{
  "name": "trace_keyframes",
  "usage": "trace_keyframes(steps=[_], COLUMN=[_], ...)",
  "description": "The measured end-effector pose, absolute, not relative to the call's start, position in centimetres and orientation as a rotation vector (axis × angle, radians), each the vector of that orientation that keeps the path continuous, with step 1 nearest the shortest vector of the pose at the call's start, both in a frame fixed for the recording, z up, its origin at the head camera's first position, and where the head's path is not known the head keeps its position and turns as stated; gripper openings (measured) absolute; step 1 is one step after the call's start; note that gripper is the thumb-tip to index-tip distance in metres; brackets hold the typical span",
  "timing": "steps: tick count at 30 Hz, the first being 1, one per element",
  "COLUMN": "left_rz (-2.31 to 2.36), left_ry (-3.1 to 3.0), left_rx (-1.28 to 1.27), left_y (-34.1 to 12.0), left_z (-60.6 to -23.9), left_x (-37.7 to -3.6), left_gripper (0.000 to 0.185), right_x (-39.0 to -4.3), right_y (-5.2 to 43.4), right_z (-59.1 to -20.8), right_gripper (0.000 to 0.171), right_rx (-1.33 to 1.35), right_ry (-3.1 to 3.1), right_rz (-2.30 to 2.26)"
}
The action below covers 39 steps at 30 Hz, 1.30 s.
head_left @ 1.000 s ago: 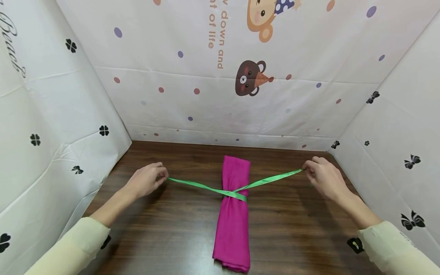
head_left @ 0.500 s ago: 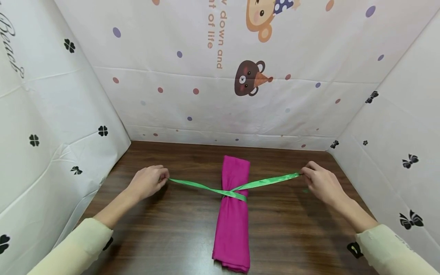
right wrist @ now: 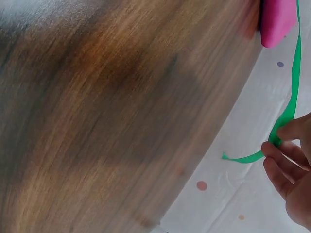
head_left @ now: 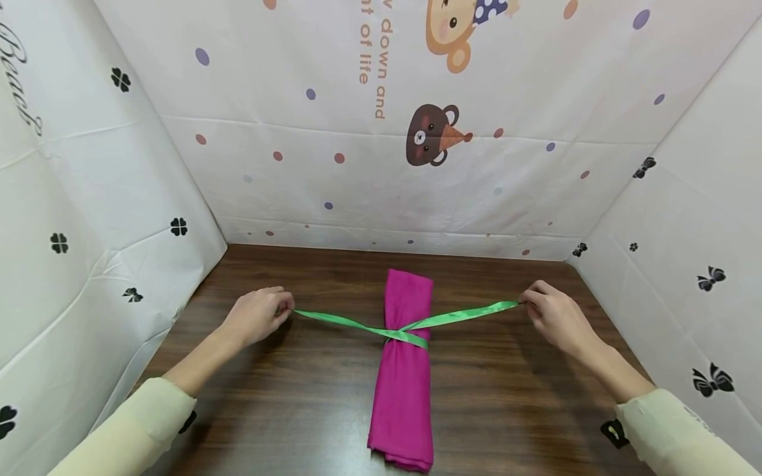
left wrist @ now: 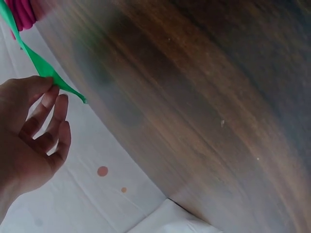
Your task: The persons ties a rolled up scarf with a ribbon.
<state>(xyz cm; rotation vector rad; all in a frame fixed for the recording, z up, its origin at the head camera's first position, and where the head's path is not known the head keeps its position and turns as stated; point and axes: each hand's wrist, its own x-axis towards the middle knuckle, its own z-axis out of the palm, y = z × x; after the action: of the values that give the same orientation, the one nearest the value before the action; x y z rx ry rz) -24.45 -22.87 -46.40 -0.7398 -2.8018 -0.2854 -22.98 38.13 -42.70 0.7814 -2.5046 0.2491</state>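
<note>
A folded magenta cloth (head_left: 402, 403) lies lengthwise on the table, gathered in at its middle. Round that middle runs a green ribbon (head_left: 458, 317), its two ends crossing on top and stretching out to either side. My left hand (head_left: 257, 316) pinches one end between thumb and fingertips; in the left wrist view a short tail of ribbon (left wrist: 72, 92) pokes out past the fingers. At the other side my right hand (head_left: 557, 313) pinches the opposite end, with a longer tail of ribbon (right wrist: 245, 158) hanging beyond the fingers in the right wrist view.
The brown wooden table (head_left: 309, 410) has a patterned white sheet (head_left: 286, 185) standing behind it. More white sheet walls it in on the left (head_left: 107, 198) and right (head_left: 673, 251). Dark straps show by both sleeve cuffs.
My right hand has shifted slightly inward and down with its ribbon end, mostly in the first half second. The left hand has barely moved, and the cloth stays put.
</note>
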Motion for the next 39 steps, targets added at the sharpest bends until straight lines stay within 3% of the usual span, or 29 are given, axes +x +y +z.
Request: trace_keyframes(steps=[23,39], left_rz=[-0.209,-0.186], left_ry=[-2.667,-2.715], left_rx=[-0.86,-0.851], left_y=[-21.6,-21.2], left_z=[-47.6,-48.0], left_x=[-24.2,-24.0], left_gripper=[0.022,0.018], right_x=[-21.5,-20.7], right_y=[38.2,37.9], right_z=[-46.2,-46.9], right_gripper=[0.017,0.014], right_rx=[0.793,0.768], right_ry=[-2.753,-2.889], right_rz=[0.207,0.212])
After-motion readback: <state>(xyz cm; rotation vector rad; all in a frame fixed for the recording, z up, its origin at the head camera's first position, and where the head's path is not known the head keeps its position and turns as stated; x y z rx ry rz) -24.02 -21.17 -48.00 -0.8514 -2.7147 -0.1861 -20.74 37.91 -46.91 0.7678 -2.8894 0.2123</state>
